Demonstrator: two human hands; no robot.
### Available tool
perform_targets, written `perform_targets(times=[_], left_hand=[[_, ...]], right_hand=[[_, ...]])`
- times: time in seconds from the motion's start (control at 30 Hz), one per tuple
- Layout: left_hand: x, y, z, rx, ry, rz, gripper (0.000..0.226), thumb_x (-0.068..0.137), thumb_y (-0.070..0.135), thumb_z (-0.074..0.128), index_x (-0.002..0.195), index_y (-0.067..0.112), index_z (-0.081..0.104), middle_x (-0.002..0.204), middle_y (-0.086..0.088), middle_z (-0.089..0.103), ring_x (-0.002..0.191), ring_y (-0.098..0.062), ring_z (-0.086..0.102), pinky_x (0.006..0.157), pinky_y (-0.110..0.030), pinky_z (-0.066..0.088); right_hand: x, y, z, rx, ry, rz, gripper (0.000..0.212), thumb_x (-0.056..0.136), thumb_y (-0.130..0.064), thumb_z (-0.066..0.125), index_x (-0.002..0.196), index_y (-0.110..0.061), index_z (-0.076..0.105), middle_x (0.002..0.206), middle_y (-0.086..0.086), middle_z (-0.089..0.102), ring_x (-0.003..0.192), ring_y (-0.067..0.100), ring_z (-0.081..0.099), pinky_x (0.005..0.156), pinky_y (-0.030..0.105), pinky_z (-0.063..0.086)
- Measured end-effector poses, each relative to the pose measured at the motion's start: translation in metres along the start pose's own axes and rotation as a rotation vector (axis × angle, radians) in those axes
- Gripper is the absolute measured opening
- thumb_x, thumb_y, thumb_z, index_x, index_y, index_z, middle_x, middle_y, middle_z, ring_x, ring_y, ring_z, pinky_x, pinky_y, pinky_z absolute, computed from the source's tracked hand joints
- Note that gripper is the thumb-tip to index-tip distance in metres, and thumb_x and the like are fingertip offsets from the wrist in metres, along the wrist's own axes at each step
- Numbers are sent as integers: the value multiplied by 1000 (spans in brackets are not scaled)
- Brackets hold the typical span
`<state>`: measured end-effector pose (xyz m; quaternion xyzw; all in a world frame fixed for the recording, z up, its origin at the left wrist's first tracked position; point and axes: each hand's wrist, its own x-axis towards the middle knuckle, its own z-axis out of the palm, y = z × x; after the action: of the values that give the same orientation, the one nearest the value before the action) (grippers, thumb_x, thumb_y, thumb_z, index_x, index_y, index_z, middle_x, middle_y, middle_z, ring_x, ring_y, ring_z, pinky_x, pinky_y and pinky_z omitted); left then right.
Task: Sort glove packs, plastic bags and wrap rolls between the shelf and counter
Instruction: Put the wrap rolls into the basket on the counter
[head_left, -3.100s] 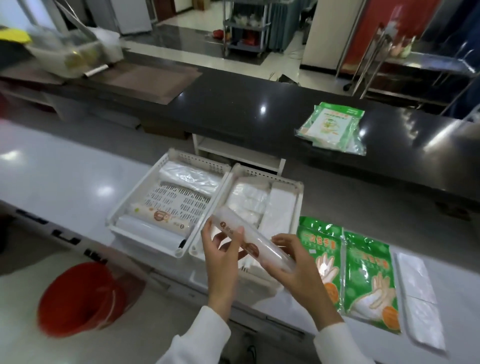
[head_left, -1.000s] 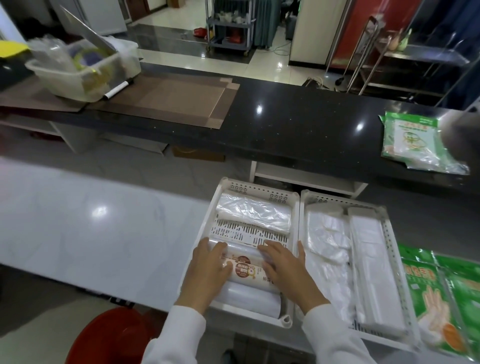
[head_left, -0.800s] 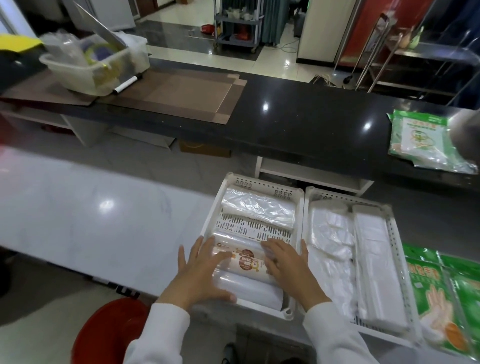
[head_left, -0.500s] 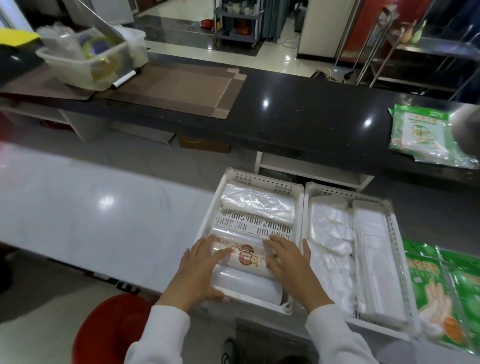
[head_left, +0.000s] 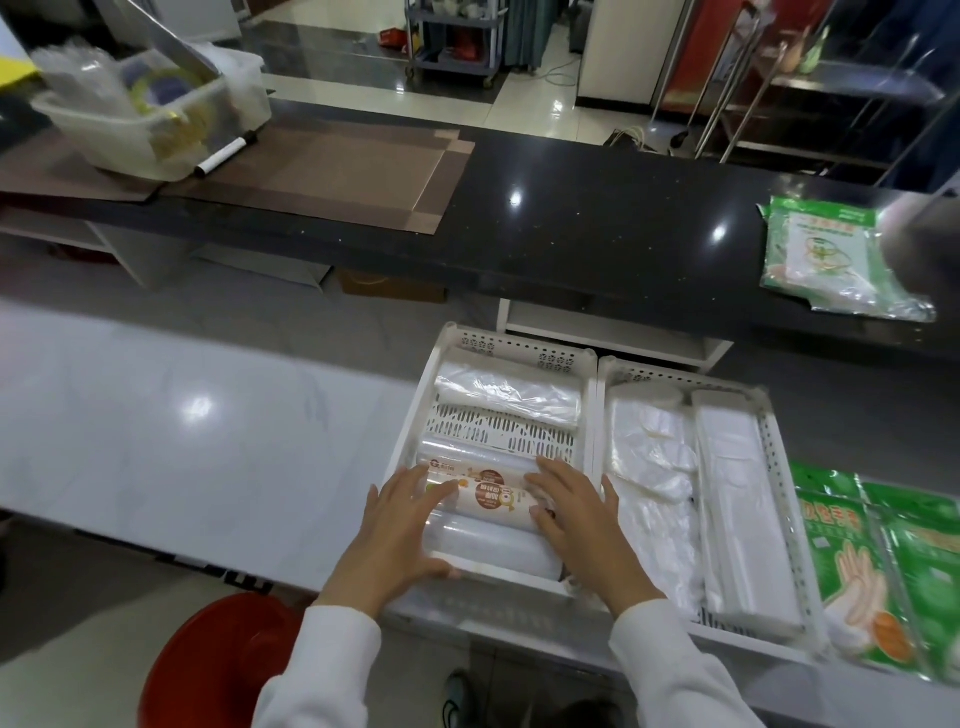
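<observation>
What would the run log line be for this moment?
step: settling clear labelled wrap roll | place: left white slotted tray | left hand: open, resting | right hand: open, resting

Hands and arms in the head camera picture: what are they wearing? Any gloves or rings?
Both arms wear long white sleeves that end at the wrists. The left hand and the right hand are bare: no gloves show, and no ring, watch or bracelet can be seen. The left sleeve and right sleeve look plain, with no markings.
</observation>
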<state>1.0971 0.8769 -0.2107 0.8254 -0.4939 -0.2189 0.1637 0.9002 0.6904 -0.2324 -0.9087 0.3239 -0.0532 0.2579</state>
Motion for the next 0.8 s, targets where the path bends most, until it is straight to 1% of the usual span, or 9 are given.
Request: perform_targets(times=[0.17,0.3,0.37,0.43,0.5,0.57,0.63,0.7,0.8], left_hand=[[2,0,-1,64,-40,15,103,74,60,84,155,48,22,170,12,11,159,-16,6,127,-57,-4],[1,6,-8,120,-69,29,99,75,73,75,156,49,22,171,11,5,160,-17,-2,120,-57,-22],[2,14,-15,83,-50,37,95,76,77,71,155,48,28,170,11,10,160,-15,1,121,-56,-21],[4,27,-20,4,-5,45,83,80,72,71,151,46,36,168,11,20,158,-15,10,126,-54,-11],[9,41,-23,-98,76,60,68,86,63,72,146,43,46,161,11,34,152,-14,25,129,-48,10],[13,57,-20,-164,120,75,54,91,53,71,141,36,55,152,12,46,143,-12,37,122,-38,30],[17,75,-14,-204,135,96,43,96,46,68,136,32,60,140,13,54,133,-8,45,114,-33,41],[21,95,-6,-228,131,130,34,99,41,65,131,30,63,130,15,57,124,-5,50,107,-32,47],[26,131,7,-196,110,183,30,101,39,63,130,29,65,127,15,61,121,-6,55,105,-27,45]], right_hand=[[1,-3,-3,10,-4,17,39,106,-35,54,145,-40,51,163,-18,35,154,3,24,128,51,-3],[-1,-8,-10,66,-5,52,40,107,-34,53,146,-40,49,163,-18,35,154,4,26,129,50,-4],[-5,-9,-16,121,15,75,39,108,-35,53,146,-42,48,162,-19,36,153,3,28,130,49,-3],[-9,-8,-23,173,49,82,38,108,-36,52,145,-42,49,161,-19,39,151,2,30,131,49,0],[-14,-6,-31,198,85,81,36,108,-35,53,144,-38,53,158,-16,45,149,5,35,130,50,9],[-22,1,-41,222,118,73,34,107,-30,56,141,-33,58,152,-14,52,144,10,43,127,46,24],[-33,12,-52,269,164,66,32,106,-25,57,137,-31,62,144,-14,58,137,8,49,121,37,36],[-48,25,-64,310,232,72,28,106,-21,58,131,-32,65,134,-18,62,128,3,55,114,26,40],[-73,51,-84,357,315,104,25,105,-18,60,123,-33,69,121,-22,68,116,-6,61,104,14,45]])
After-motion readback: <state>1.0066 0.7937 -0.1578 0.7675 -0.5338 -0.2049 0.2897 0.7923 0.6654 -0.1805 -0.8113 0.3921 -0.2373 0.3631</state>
